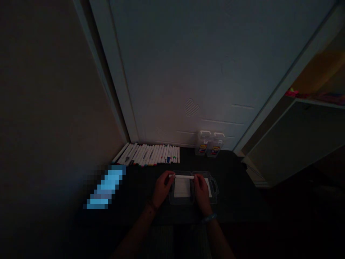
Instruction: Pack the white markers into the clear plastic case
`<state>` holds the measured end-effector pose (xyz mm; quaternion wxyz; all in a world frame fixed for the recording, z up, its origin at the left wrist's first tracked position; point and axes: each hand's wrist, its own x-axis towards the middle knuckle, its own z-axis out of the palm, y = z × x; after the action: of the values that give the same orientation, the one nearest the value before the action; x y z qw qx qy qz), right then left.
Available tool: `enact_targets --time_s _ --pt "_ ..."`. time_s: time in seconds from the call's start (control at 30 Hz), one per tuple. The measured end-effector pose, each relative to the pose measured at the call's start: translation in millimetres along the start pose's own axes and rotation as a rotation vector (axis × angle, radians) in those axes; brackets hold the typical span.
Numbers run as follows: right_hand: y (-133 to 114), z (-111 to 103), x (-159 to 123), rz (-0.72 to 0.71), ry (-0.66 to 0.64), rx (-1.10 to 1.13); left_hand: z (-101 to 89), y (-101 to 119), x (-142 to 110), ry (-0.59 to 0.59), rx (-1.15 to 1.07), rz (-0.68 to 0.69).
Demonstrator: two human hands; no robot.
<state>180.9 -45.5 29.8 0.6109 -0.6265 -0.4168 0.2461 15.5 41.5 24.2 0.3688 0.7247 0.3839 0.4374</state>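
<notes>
On the dark floor in front of a closed white door [215, 64], two bare hands hold one white marker [183, 176] level between them. The left hand [162, 190] pinches the marker's left end, fingers closed on it; the right hand [201, 190] is closed around its right end, and a light wristband [209, 218] shows on that wrist. The marker lies crosswise, just above a clear plastic case [214, 189] that sits open on the floor under the hands — a white insert [182, 187] shows inside it, between the two hands. Whether the marker touches the case, the dim light does not let me tell.

Beyond the hands, near the foot of the door, a row of white markers [149, 154] lies side by side, their coloured tips barely visible. To the right of that row, two small clear bottles [208, 144] with coloured labels stand upright, touching or just beside each other against the door. To the left of the hands, well apart from the case, a blurred blue patch [106, 187] lies on the floor. At the right edge a low white shelf unit [296, 144] stands with some reddish things on top, too dark to name.
</notes>
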Motion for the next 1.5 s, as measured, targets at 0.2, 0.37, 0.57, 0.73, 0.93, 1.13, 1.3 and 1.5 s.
enact_targets --time_s 0.2,0.37,0.57,0.73,0.93,1.13,1.3,1.5 --pt "-2.0 -1.3 -0.6 0.009 -0.023 -0.001 -0.5 2.1 -0.7 -0.025 0.015 -0.008" --pt "0.7 -1.1 -0.1 0.019 -0.023 -0.003 -1.9 4.7 -0.5 -0.048 0.054 -0.02" --pt "2.5 -0.3 0.1 0.014 0.002 -0.01 -3.1 7.0 -1.3 -0.052 0.072 -0.011" --pt "-1.7 -0.3 -1.3 0.01 -0.007 0.008 -2.1 5.4 -1.5 -0.056 0.09 -0.017" --pt "-5.2 0.6 -1.6 -0.007 0.001 0.023 -0.7 3.7 -1.0 -0.044 0.077 -0.006" --pt "-0.7 1.8 -0.7 -0.019 0.006 -0.014 -1.0 3.9 -0.9 -0.053 0.033 0.017" --pt "0.9 2.0 0.2 -0.028 0.015 -0.012 -0.9 3.9 -0.5 -0.052 0.006 0.016" --pt "1.3 2.6 -0.6 -0.037 -0.052 -0.018 -2.3 7.0 -1.5 -0.019 0.047 0.001"
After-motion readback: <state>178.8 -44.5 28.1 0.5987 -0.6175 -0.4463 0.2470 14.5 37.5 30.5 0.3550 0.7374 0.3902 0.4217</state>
